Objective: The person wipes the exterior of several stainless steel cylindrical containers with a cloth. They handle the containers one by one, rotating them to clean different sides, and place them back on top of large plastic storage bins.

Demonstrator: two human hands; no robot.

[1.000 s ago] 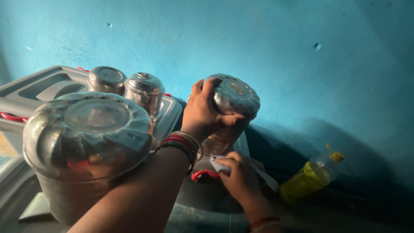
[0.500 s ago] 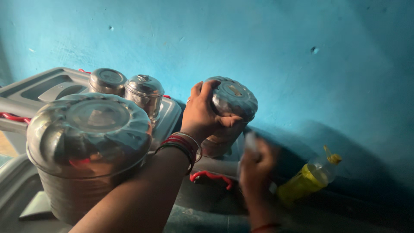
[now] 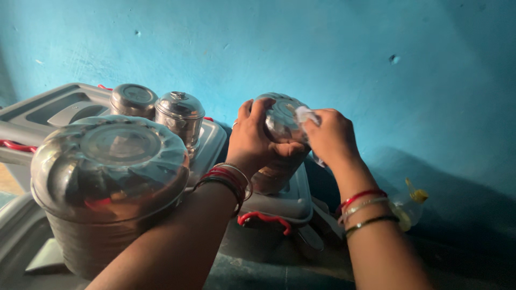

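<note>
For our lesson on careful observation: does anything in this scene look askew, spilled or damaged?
The yellowish plastic bottle lies tipped on its side by the blue wall, not upright. No spill shows. The left hand grips a steel container; the right hand presses a white scrap to it.

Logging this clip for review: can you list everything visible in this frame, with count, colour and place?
Small steel container: one, silver, at centre, gripped by the left hand and touched on top by the right.
White cloth: one, white, pinched in the right hand against the container's lid.
Large steel pot: one, silver, domed lid, lower left foreground.
Lidded steel canisters: two, silver, side by side behind the large pot.
Plastic storage boxes: several, grey with red clips, under the steelware.
Bottle: one, yellowish, lower right by the wall.
Wall: blue, filling the background.
Left hand: red and dark bangles at the wrist.
Right hand: red and thin bangles at the wrist.
</note>
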